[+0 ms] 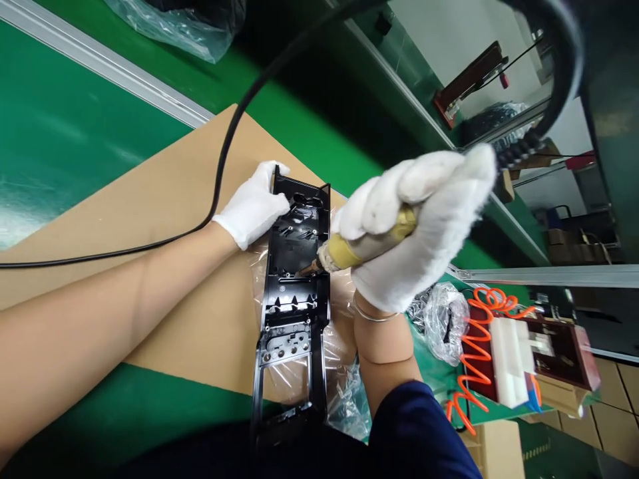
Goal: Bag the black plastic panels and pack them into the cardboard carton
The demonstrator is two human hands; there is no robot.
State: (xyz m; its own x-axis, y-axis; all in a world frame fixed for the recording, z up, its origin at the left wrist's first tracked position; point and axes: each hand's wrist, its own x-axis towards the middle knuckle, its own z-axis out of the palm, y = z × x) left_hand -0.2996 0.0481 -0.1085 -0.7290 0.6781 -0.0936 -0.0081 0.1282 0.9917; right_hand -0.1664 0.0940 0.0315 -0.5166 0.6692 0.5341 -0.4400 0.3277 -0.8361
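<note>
A long black plastic frame [294,253] with ribs, small posts and cut-outs lies over clear plastic film on brown cardboard. My white-gloved left hand [257,203] grips its upper left edge, the thumb reaching over the rim and the other fingers partly hidden. In my white-gloved right hand [414,213] is a corded tool [344,251] with a worn yellow handle and a brownish, narrow tip; its exact kind is unclear. That tip points down at the left middle of the frame and appears to meet it. My fingers wrap round the handle.
The tool's black cable [232,133] loops overhead and crosses my left forearm. Brown cardboard [200,319] covers part of the green bench. To the right are crumpled clear bags [444,322], an orange coiled hose [479,332] and a white block [509,359]. A metal rail [114,66] runs at upper left.
</note>
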